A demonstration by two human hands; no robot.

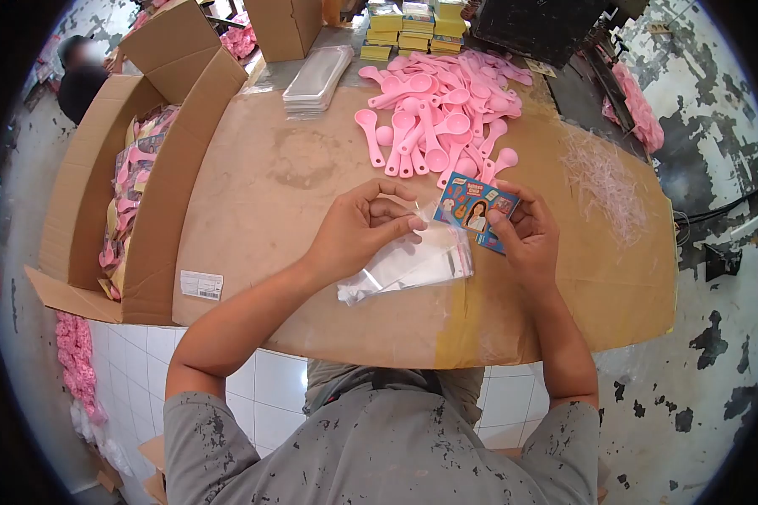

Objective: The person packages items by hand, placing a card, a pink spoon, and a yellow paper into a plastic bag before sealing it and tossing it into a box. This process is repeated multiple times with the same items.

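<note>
Right of centre in the frame, the right hand (529, 231) has the printed cards (457, 202) pinched, thumb pressed on top, fingers curled behind, and they're slightly fanned, a lower edge peeking out underneath! Over at the centre, the left hand (366, 227) has thumb and forefinger drawn in close, a scrap of clear film (425, 210) right at the tips, and from this view I cannot tell whether that film is truly caught. Just below both hands lie the clear bags (396, 273), loosely overlapping on the cardboard-covered table (286, 194).

So where's the danger? Start with that fan: if the thumb lets up, the lower card could slide out of line, and an uneven corner could snag on thin film. Then the film itself, which looks limp and slippery: a light pinch could lose it, or bring 2 layers along instead of 1. Those loose bags could skid as well. Up at top centre, the heap of pink spoons (455, 118) spreads down close to the cards; a careless knuckle could set a few rolling. And at the right of the frame, a tangle of clear strands (602, 181): any stray piece clinging by static would be easy to miss
</note>
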